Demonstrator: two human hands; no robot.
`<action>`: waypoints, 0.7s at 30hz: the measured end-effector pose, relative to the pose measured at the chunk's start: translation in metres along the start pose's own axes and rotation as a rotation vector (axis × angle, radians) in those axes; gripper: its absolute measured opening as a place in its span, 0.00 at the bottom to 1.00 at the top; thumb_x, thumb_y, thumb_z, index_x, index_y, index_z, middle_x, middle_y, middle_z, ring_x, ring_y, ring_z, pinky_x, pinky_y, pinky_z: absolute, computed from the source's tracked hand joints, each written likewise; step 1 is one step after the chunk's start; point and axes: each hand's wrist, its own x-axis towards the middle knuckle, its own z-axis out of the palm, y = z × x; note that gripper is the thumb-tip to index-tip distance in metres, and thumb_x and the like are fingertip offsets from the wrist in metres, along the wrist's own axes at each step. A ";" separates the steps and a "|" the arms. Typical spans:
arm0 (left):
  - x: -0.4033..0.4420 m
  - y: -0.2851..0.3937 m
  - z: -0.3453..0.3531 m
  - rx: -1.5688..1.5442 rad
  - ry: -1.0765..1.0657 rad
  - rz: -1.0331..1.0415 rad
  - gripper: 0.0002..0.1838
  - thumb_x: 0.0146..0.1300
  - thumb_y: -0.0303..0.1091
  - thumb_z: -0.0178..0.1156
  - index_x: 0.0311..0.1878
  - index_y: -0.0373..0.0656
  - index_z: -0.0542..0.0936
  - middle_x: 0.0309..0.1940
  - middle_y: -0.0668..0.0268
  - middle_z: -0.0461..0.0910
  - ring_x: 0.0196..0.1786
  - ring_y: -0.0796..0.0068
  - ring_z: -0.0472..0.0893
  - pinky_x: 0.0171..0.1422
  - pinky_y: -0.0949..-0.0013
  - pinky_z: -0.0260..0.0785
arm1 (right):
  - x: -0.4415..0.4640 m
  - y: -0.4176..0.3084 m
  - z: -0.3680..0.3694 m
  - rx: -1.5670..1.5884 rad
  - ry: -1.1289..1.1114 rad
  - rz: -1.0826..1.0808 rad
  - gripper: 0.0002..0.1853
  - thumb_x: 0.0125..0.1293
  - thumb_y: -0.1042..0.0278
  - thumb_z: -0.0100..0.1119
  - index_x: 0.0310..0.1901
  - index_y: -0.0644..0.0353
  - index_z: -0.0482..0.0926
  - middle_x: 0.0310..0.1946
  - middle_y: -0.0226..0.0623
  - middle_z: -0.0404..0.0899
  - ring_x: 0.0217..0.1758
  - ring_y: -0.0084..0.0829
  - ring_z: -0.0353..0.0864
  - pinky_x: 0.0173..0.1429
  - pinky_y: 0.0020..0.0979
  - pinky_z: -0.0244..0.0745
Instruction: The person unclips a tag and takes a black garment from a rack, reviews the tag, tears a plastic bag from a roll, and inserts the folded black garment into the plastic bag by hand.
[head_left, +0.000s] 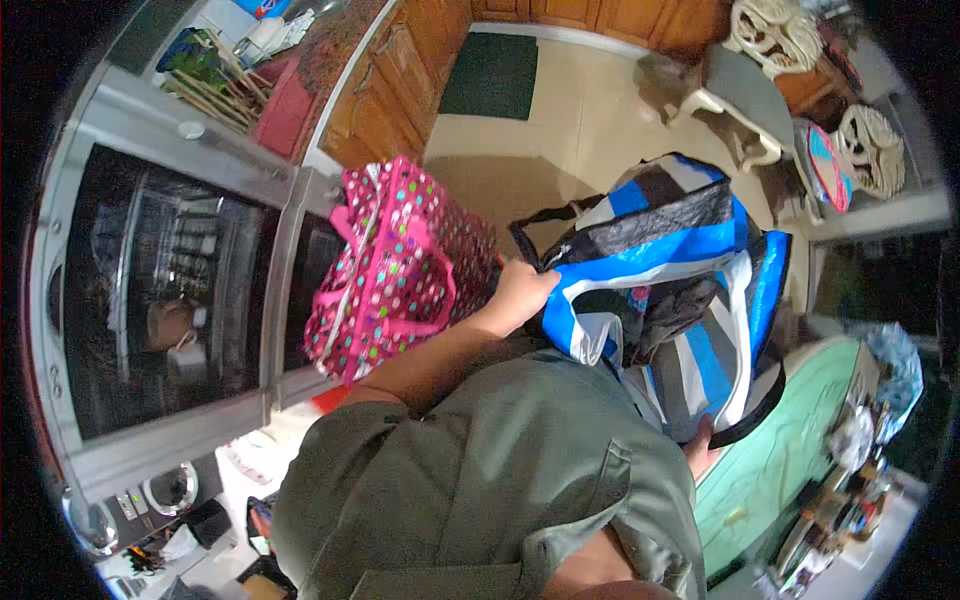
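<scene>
A large striped bag [640, 250] in blue, white, grey and black hangs in front of my body, its mouth gaping towards me. Dark cloth [675, 310] shows inside it. My left hand [525, 292] is closed on the near left edge of its rim. On the right, my right hand [703, 452] grips the rim by the black trim, its fingers partly hidden. Beside my left forearm is a pink polka-dot bag [400, 265] with pink handles; whether it hangs from the arm or rests on something, I cannot tell.
A glass-doored metal cabinet [160, 290] stands close on the left. At right is a green table [800, 450] with cluttered items by it. Ahead lie a tiled floor [585, 100], a dark mat [490, 75], wooden cupboards [390, 75] and chairs [745, 100].
</scene>
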 end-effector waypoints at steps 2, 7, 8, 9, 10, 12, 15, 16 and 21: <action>0.012 0.010 0.001 -0.002 0.066 0.007 0.20 0.44 0.41 0.56 0.15 0.28 0.73 0.11 0.48 0.71 0.16 0.59 0.75 0.22 0.59 0.63 | 0.025 -0.002 0.016 -0.101 -0.022 -0.007 0.22 0.51 0.67 0.60 0.46 0.70 0.70 0.42 0.41 0.73 0.42 0.32 0.71 0.48 0.32 0.65; 0.121 0.031 -0.004 -0.166 0.158 -0.178 0.17 0.43 0.37 0.56 0.15 0.28 0.73 0.10 0.50 0.71 0.16 0.65 0.74 0.21 0.61 0.62 | 0.097 -0.071 0.193 -0.384 -0.249 -0.074 0.19 0.54 0.67 0.56 0.45 0.72 0.71 0.43 0.39 0.72 0.42 0.29 0.70 0.50 0.28 0.63; 0.121 0.032 -0.009 -0.181 0.221 -0.248 0.17 0.42 0.38 0.57 0.14 0.29 0.73 0.10 0.52 0.72 0.15 0.67 0.74 0.21 0.61 0.62 | 0.113 -0.074 0.207 -0.345 -0.333 -0.094 0.19 0.54 0.67 0.55 0.45 0.72 0.71 0.43 0.39 0.73 0.42 0.30 0.70 0.50 0.29 0.62; 0.125 0.033 -0.015 -0.195 0.281 -0.312 0.17 0.42 0.38 0.57 0.13 0.29 0.73 0.10 0.54 0.72 0.15 0.70 0.73 0.20 0.62 0.62 | 0.126 -0.078 0.226 -0.301 -0.414 -0.113 0.19 0.55 0.67 0.55 0.44 0.73 0.71 0.42 0.39 0.73 0.43 0.30 0.70 0.51 0.29 0.62; 0.127 0.036 -0.023 -0.133 0.339 -0.316 0.16 0.42 0.36 0.58 0.12 0.31 0.73 0.10 0.61 0.73 0.15 0.75 0.72 0.19 0.65 0.60 | 0.123 -0.094 0.254 -0.448 -0.442 -0.215 0.19 0.55 0.67 0.54 0.44 0.75 0.70 0.42 0.39 0.73 0.43 0.30 0.70 0.51 0.28 0.62; 0.142 0.011 -0.023 -0.527 0.440 -0.352 0.13 0.42 0.33 0.59 0.12 0.33 0.73 0.11 0.67 0.72 0.15 0.77 0.71 0.18 0.68 0.59 | 0.132 -0.107 0.308 -0.548 -0.470 -0.155 0.18 0.55 0.68 0.52 0.44 0.74 0.71 0.40 0.41 0.74 0.41 0.30 0.70 0.49 0.29 0.63; 0.155 0.005 -0.033 -0.651 0.583 -0.429 0.11 0.44 0.30 0.59 0.14 0.34 0.74 0.13 0.67 0.73 0.16 0.78 0.70 0.19 0.70 0.60 | 0.167 -0.085 0.388 -0.428 -0.785 -0.174 0.12 0.55 0.70 0.50 0.38 0.70 0.73 0.30 0.37 0.75 0.33 0.25 0.70 0.41 0.27 0.65; 0.157 0.007 -0.036 -0.728 0.663 -0.479 0.10 0.45 0.29 0.59 0.15 0.34 0.74 0.14 0.66 0.73 0.16 0.78 0.70 0.19 0.70 0.60 | 0.138 -0.102 0.419 -0.598 -0.791 -0.259 0.11 0.55 0.67 0.51 0.33 0.68 0.74 0.26 0.35 0.74 0.29 0.23 0.69 0.36 0.25 0.65; 0.183 -0.021 -0.046 -0.909 0.986 -0.409 0.07 0.46 0.27 0.58 0.18 0.35 0.75 0.16 0.66 0.74 0.15 0.78 0.70 0.20 0.71 0.62 | 0.152 -0.007 0.545 -0.526 -1.331 -0.240 0.14 0.55 0.63 0.55 0.34 0.68 0.76 0.23 0.32 0.74 0.27 0.23 0.69 0.33 0.26 0.65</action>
